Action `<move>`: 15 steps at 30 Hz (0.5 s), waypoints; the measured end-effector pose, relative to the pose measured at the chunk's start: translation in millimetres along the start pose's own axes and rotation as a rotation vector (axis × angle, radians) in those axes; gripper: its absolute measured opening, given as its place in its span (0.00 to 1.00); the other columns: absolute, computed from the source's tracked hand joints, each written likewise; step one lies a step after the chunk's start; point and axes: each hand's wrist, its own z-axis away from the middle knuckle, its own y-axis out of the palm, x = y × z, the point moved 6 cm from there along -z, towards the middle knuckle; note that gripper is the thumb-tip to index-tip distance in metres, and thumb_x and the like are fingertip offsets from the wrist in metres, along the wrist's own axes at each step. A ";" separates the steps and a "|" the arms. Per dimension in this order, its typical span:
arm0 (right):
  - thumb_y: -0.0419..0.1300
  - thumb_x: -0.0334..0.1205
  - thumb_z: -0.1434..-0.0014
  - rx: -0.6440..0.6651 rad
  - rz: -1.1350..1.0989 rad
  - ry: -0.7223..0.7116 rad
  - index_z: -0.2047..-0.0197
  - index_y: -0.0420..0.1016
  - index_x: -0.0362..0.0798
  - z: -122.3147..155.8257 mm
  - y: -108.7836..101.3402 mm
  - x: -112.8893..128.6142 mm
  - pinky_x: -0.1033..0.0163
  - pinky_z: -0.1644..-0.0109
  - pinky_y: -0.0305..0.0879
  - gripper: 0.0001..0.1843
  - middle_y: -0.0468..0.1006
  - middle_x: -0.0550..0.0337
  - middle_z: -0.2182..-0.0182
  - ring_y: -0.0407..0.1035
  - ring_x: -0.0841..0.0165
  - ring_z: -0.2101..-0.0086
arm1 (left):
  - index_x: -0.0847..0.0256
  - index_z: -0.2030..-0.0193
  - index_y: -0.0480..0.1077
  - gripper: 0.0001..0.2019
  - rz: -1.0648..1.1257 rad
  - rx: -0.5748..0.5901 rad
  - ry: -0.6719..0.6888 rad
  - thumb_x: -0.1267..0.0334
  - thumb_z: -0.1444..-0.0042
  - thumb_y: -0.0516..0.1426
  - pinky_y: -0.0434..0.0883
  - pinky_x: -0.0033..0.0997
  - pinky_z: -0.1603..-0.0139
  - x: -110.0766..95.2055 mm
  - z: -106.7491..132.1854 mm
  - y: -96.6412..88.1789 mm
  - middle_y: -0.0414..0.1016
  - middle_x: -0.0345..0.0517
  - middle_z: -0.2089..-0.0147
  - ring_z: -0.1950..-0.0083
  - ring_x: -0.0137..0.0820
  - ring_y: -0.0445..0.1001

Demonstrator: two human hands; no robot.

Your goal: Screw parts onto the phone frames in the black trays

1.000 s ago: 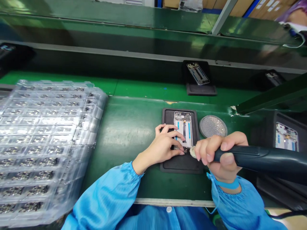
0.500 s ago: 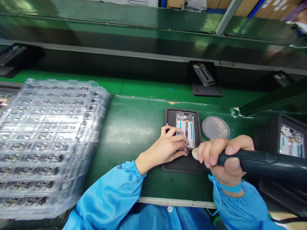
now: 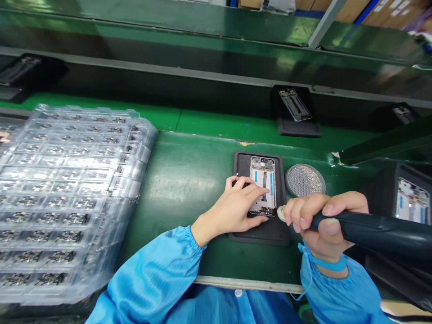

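A phone (image 3: 263, 166) with its back off lies in a black foam tray (image 3: 240, 162), showing a board at its top, blue strips and a dark flex cable. My left hand (image 3: 234, 204) rests over its lower left, fingers spread; the thumb is by the bottom edge and the forefinger reaches across the body. At the right, my right hand (image 3: 326, 220) is wrapped around a dark electric screwdriver (image 3: 381, 229), held almost level. Its front end, in a whitish wrap (image 3: 281, 213), is just right of the phone's lower corner. The bit cannot be made out.
A round dish of tiny metal bits (image 3: 305, 180) sits right of the tray. Stacked clear plastic trays (image 3: 84, 175) of small boards fill the left. Behind runs a green belt (image 3: 202, 123) carrying opened phones in black trays (image 3: 297, 128). Another phone tray (image 3: 400, 173) stands far right.
My left forefinger has stretched across the phone and the hand has spread, uncovering the phone's lower end. The screwdriver's front end now sits slightly farther right of the phone.
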 end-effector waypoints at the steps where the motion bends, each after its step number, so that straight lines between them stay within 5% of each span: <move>1: 0.81 0.53 0.19 -0.003 0.006 0.003 0.49 0.80 0.61 -1.2 -1.4 -0.8 0.57 0.78 0.69 0.15 0.80 0.71 0.74 0.60 0.67 0.85 | 0.55 0.18 0.80 0.30 0.006 -0.017 -0.035 0.50 0.20 0.75 0.61 0.65 0.11 0.9 -0.6 1.4 0.90 0.58 0.24 0.18 0.57 0.76; 7: 0.82 0.54 0.20 0.008 0.024 0.030 0.50 0.77 0.60 -2.5 -2.5 -8.4 0.59 0.78 0.69 0.18 0.79 0.73 0.74 0.61 0.68 0.84 | 0.51 0.22 0.81 0.27 0.020 -0.065 -0.151 0.62 0.24 0.74 0.63 0.64 0.12 0.9 -5.5 9.0 0.90 0.53 0.26 0.20 0.54 0.78; 15: 0.83 0.53 0.20 0.015 0.021 0.042 0.51 0.77 0.59 -3.1 -1.5 -8.3 0.60 0.77 0.72 0.20 0.80 0.72 0.74 0.64 0.69 0.84 | 0.53 0.22 0.82 0.27 0.033 -0.060 -0.163 0.65 0.25 0.72 0.64 0.64 0.12 -1.3 -7.5 7.5 0.90 0.53 0.26 0.20 0.54 0.78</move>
